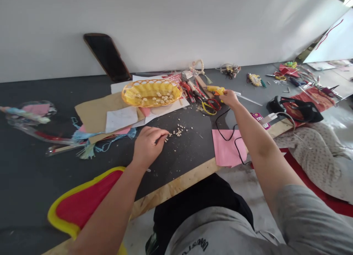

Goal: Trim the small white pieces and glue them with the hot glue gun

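Observation:
My left hand (pixel 149 144) is low over the dark tabletop with thumb and forefinger pinched together. Whatever is between the fingertips is too small or hidden to make out. Just beyond those fingertips lies a scatter of small pale beads or pieces (pixel 179 130). Reaching out to the far right, my right hand (pixel 230 98) is closed on a yellow hot glue gun (pixel 215 89). A clear glue stick (pixel 249 98) shows behind the hand, and a black cord (pixel 217 124) trails toward me. Left of the gun stands a yellow woven basket (pixel 129 95) with several small pale clusters inside.
Red-handled tools (pixel 190 90) and yellow-and-red scissors (pixel 209 107) lie by the basket. Pink felt (pixel 226 148) sits near the table edge. A phone (pixel 106 56) leans on the white wall. A red-and-yellow shape (pixel 82 203) lies under my left forearm. Another person's patterned clothing (pixel 317 148) shows at right.

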Demonstrator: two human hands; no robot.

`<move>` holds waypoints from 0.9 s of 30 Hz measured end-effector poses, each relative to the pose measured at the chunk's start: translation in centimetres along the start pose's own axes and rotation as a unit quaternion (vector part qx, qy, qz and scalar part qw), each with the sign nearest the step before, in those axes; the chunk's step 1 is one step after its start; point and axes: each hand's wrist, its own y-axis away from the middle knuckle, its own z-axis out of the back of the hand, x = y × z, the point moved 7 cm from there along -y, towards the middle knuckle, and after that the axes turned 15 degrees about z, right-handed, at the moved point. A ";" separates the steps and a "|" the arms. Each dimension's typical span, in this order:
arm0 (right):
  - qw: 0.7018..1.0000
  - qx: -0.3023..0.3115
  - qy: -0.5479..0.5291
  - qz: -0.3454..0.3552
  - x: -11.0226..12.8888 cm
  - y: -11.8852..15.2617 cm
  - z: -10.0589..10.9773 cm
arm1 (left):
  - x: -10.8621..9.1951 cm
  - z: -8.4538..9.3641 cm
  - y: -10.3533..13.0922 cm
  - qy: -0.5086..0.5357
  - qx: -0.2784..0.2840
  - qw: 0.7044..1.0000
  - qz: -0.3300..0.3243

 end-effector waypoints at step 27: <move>0.851 0.167 -0.497 -0.025 7.0 15.5 -0.6 | 1.0 -1.6 0.1 -0.011 0.056 0.998 0.019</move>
